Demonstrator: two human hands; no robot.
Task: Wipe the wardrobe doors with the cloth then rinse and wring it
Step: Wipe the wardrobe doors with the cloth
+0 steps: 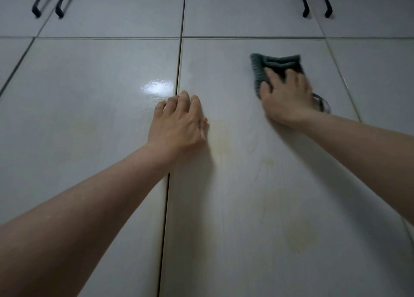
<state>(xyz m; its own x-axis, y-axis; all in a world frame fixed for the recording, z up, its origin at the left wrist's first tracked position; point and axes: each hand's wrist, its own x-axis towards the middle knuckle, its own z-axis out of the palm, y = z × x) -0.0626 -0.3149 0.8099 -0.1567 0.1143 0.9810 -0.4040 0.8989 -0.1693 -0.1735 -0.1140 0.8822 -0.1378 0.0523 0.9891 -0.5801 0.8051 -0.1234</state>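
no readable text, labels, brands, numbers or signs anywhere in view

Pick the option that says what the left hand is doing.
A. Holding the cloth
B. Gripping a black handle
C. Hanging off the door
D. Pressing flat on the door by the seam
D: the left hand lies flat on the door beside the seam, while the right hand presses the cloth to that door.
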